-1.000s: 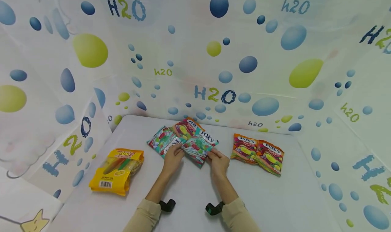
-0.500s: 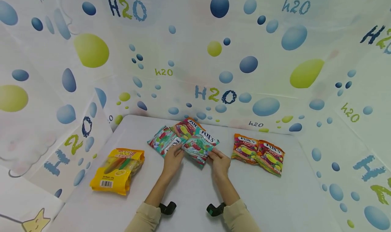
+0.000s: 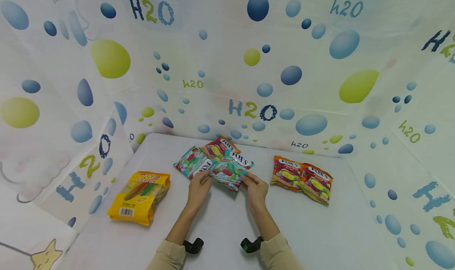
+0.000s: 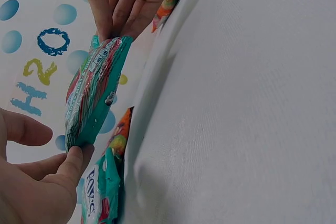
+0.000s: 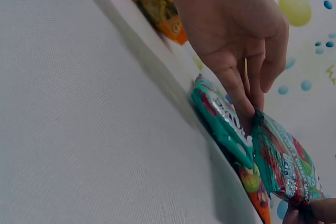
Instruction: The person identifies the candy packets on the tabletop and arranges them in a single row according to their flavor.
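Observation:
A teal FOX'S candy bag (image 3: 230, 173) is held tilted between both hands. My right hand (image 3: 256, 189) pinches its right-hand edge; in the right wrist view, my right thumb (image 5: 323, 208) shows at the bag's corner. At the opposite corner, the fingers of my left hand (image 3: 198, 189) touch the bag from below, while my left thumb (image 4: 31, 129) stands apart from it in the left wrist view. Another teal FOX'S bag (image 3: 192, 161) lies just beyond my left hand. Behind the held bag, an orange FOX'S Fruits bag (image 3: 216, 148) is partly hidden.
At the left of the white table (image 3: 220, 230) lies a yellow bag (image 3: 136, 201) with a barcode. Two orange FOX'S Fruits bags, one on the left (image 3: 286, 173) and one overlapping it (image 3: 317, 185), lie at the right. A patterned sheet (image 3: 213, 57) rises behind the table.
The head view has shifted slightly. My left hand and the held bag have moved a little to the left, and the bag's near corner is slightly higher. The other bags stay put.

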The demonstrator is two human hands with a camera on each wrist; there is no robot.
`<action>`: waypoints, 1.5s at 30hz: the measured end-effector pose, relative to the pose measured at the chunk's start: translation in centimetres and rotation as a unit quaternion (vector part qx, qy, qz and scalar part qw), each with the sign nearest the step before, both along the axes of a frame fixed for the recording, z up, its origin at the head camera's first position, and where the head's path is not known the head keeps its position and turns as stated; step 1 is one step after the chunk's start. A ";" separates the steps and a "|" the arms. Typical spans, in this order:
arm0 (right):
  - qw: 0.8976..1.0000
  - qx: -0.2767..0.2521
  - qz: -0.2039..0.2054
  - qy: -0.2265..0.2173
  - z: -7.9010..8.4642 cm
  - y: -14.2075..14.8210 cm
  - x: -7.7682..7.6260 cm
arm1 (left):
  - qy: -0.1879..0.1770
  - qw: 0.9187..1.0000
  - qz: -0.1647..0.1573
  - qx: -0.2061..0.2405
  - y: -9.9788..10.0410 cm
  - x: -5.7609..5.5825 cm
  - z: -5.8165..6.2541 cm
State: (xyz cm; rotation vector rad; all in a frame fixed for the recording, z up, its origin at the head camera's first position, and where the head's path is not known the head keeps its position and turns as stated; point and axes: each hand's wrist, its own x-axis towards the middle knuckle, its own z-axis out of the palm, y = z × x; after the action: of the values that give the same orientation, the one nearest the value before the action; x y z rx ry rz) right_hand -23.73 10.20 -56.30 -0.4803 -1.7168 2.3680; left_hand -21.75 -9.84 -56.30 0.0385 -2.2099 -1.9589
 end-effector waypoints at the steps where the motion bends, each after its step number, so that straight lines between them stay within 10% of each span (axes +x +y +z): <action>1: 1.000 -0.001 0.002 0.000 0.0 0.0 0.0 | -0.001 1.000 0.001 0.001 0.0 0.0 0.0; 45: 0.997 0.009 0.070 0.015 1.5 -2.8 1.6 | -0.053 0.994 0.076 0.051 -2.7 3.8 0.8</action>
State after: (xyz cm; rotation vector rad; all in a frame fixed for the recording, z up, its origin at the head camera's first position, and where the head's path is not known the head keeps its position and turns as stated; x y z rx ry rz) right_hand -22.17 7.40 -54.84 -0.3315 -1.8118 2.4380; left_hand -17.96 -12.52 -55.47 0.3218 -2.0971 -2.0267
